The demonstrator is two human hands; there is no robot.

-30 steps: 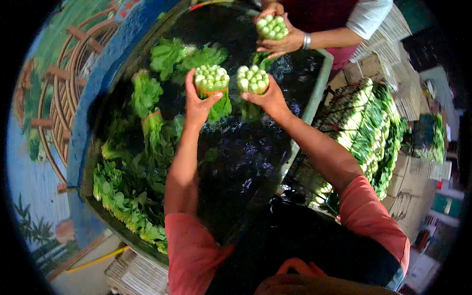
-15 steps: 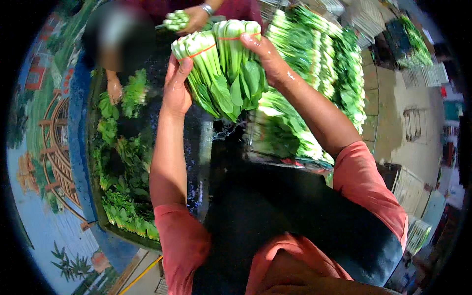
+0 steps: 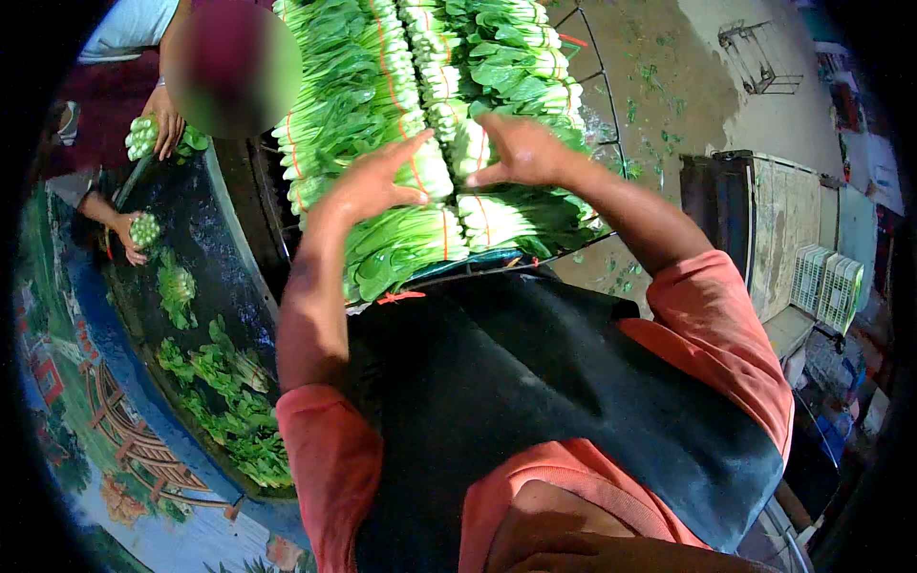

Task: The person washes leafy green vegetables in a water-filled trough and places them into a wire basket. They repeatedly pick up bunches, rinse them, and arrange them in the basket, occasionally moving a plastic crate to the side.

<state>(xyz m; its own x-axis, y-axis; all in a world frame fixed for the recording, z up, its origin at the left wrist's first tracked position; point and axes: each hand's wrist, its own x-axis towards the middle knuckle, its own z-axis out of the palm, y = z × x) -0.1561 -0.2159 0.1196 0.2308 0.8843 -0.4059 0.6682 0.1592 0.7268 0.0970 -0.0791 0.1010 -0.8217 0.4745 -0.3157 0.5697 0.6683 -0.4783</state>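
My left hand is over the left row of leafy greens, thumb and fingers spread apart beside the pale stalk ends of a bundle tied with a red band. Opposite it, my right hand reaches in from the right, its thumb and forefinger apart around the pale end of another bundle. Both hands look open, touching or just above the stalks; some fingertips are hidden. Nearest me lie two more banded bundles, one on the left and one on the right, stalk ends facing each other.
The rows rest on a metal-framed rack. At left is a dark water trough with loose greens along its side. Another person's hands hold small bundles there. A wooden cabinet and white crates stand at right.
I have turned from the trough toward the rack. The two bundles I held up have been lowered among the rows, and my hands have loosened around them.
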